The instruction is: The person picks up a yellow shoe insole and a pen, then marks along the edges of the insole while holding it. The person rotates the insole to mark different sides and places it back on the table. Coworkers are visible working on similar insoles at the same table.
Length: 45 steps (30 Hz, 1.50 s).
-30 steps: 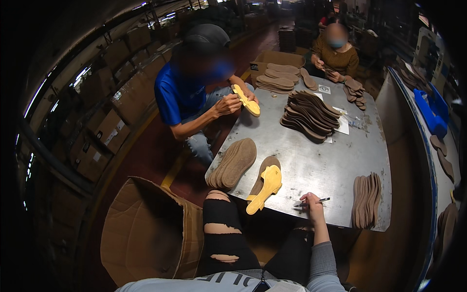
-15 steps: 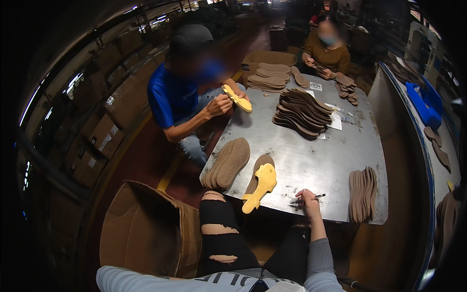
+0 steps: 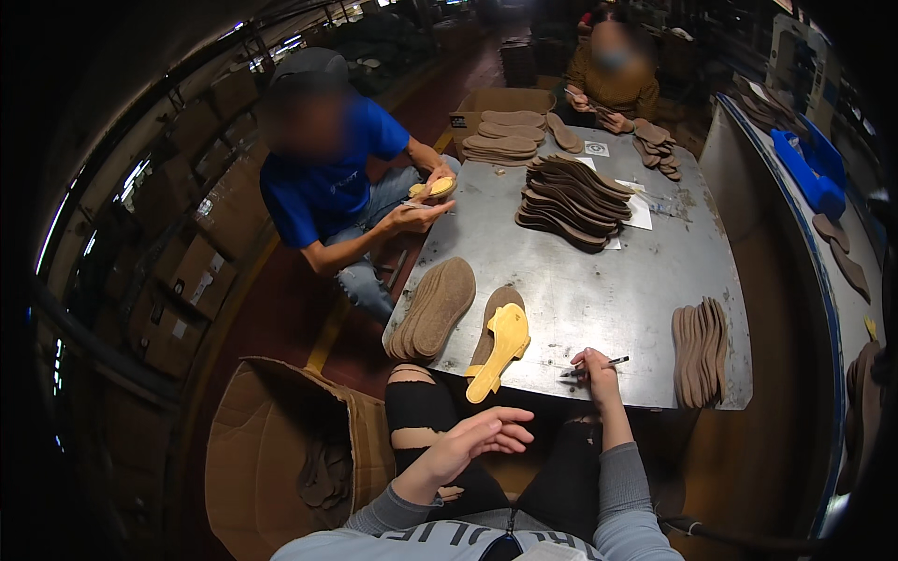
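Note:
My left hand (image 3: 482, 437) is raised over my lap, fingers stretched and holding nothing, just short of the table's near edge. In my right hand (image 3: 596, 368), at that edge, a dark pen (image 3: 618, 361) is gripped. Between the hands and a brown sole stack lies a yellow sandal-shaped piece (image 3: 506, 344), its narrow end reaching over the table edge. It rests on a brown sole (image 3: 485, 352), which it partly covers. Left of it sits the stack of brown soles (image 3: 435, 309). Another stack of brown soles (image 3: 700, 353) stands at the table's right near corner.
On the metal table (image 3: 617, 299), a large pile of dark soles (image 3: 571, 201) lies mid-table. A person in blue (image 3: 337, 178) holds a yellow piece at the left; another works at the far end. An open cardboard box (image 3: 271, 467) with soles inside stands by my left leg.
My left hand has come into view above my lap. The right hand keeps the pen. The person in blue has lowered and turned the yellow piece; the view has shifted slightly.

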Motion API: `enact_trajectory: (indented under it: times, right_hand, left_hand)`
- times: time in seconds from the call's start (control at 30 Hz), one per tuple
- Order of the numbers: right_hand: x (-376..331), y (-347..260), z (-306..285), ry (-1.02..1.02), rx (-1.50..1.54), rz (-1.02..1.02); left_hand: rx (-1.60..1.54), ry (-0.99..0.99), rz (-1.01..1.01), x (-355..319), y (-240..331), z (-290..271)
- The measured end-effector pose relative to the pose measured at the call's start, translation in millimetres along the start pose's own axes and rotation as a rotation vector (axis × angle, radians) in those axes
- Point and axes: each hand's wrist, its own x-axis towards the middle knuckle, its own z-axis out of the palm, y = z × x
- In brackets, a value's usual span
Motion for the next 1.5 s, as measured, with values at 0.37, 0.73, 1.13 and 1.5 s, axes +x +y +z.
enact_trajectory:
  times: [0.37,0.73,1.13,1.5]
  right_hand:
    - [4.6,7.6,-0.9,0.027,-0.007,-0.059]
    - [13.4,16.4,-4.1,0.149,-0.010,-0.111]
    - [16.2,15.2,3.8,0.250,-0.022,-0.124]
    - [13.5,16.2,0.0,0.191,0.008,-0.125]
  left_hand:
    - [0.122,-0.705,0.154,-20.9,19.2,37.2]
    - [0.203,-1.157,0.828,-55.2,57.6,66.0]
    - [-0.164,-1.045,1.042,-39.8,97.5,99.5]
    - [0.252,-0.563,0.672,-9.5,60.7,82.1]
